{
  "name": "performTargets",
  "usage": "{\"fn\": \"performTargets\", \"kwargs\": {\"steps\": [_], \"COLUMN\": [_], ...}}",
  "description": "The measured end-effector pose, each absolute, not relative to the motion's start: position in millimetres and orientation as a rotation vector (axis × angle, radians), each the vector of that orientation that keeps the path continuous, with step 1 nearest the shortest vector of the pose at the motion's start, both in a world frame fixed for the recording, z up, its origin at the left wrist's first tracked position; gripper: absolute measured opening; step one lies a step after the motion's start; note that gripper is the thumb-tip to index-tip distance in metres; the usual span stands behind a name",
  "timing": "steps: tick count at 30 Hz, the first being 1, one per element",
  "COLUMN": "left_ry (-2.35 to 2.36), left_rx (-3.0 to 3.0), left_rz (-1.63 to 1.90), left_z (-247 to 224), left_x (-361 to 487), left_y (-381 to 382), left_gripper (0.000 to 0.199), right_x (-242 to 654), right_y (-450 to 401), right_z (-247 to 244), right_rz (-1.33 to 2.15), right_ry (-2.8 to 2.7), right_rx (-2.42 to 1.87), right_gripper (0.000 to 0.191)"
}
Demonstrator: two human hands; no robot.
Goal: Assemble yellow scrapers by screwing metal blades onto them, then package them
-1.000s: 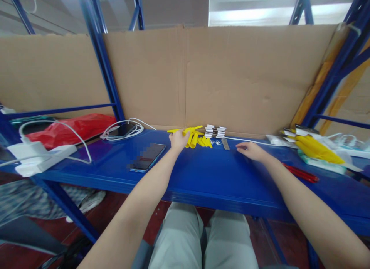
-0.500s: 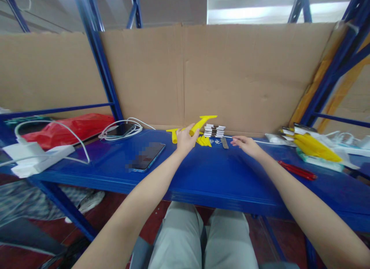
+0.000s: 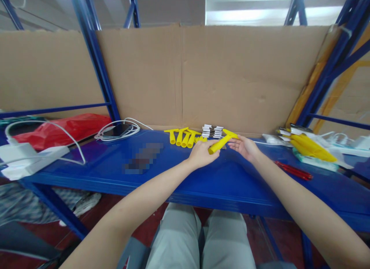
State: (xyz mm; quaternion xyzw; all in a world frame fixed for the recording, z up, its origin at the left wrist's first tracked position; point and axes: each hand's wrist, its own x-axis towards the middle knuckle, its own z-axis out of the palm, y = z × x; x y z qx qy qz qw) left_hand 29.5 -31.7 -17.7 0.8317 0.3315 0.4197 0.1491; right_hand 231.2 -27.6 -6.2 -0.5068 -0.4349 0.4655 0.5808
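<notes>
My left hand (image 3: 202, 153) is closed round the tube-like shaft of a yellow T-shaped handle (image 3: 219, 145), held tilted above the table with its round end towards me. At the right end of its crosspiece is my right hand (image 3: 244, 147), thumb and fingers pinched on the tip. Several more yellow T-shaped handles (image 3: 184, 140) lie in a row left of my left hand. Behind the hands stands a stack of white pieces with dark brown middles (image 3: 212, 130). Small flat yellow pieces (image 3: 201, 139) are partly hidden by my left hand.
The blue table (image 3: 173, 172) has a cardboard wall (image 3: 245, 76) behind it. To the left are a pixelated phone (image 3: 143, 159), coiled white cable (image 3: 127, 135), a red bag (image 3: 69, 128) and a power strip (image 3: 37, 161). To the right lie red tools (image 3: 293, 170) and yellow packets (image 3: 312, 147).
My left hand has moved right and nearer to me with the yellow T-shaped handle, uncovering the row. My right hand has come onto its crosspiece.
</notes>
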Motion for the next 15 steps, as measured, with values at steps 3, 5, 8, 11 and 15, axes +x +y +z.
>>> {"fn": "performTargets", "kwargs": {"steps": [3, 5, 8, 11, 15], "left_ry": [0.99, 0.99, 1.076, 1.193, 1.339], "left_rx": [1.947, 1.828, 1.922, 2.229, 2.504], "left_rz": [0.942, 0.833, 0.785, 0.751, 0.625], "left_z": [-17, -16, -14, -11, -4], "left_x": [36, 38, 35, 29, 18], "left_y": [-32, -31, -31, -31, -33], "left_gripper": [0.061, 0.067, 0.07, 0.076, 0.071], "right_x": [231, 228, 218, 204, 188], "right_y": [-28, -30, -35, -42, -49], "right_z": [-6, -5, -2, 0, 1], "right_rz": [1.113, 1.15, 1.219, 1.332, 1.448], "right_ry": [-1.009, -1.018, -1.015, -1.039, -1.201], "right_rx": [-1.188, -1.204, -1.209, -1.185, -1.209], "right_gripper": [0.028, 0.029, 0.03, 0.026, 0.017]}}
